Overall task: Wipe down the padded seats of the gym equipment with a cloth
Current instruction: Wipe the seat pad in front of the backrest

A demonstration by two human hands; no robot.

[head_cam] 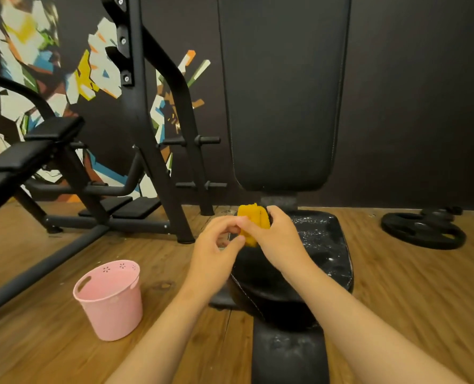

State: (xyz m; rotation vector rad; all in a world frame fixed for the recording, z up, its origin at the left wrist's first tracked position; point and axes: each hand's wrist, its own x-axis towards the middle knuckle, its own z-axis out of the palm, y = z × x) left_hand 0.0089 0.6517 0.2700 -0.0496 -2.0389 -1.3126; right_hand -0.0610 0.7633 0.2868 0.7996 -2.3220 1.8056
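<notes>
Two arms show, bare all the way to the fingers — the left forearm point(169, 328) sits near 7 o'clock and the right forearm point(368, 322) near 5 o'clock. Each gets thinner at the wrist and ends in a hand, the left hand point(216, 245) and the right hand point(280, 239), both close to the middle. The hands look blurry — small marks cannot be made out.

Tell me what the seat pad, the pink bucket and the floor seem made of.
Seat pad: probably black vinyl or leather, glossy, with a stitched seam.
Pink bucket: likely matte moulded plastic, with punched flower holes.
Floor: wood or wood-look planks, showing grain.
</notes>
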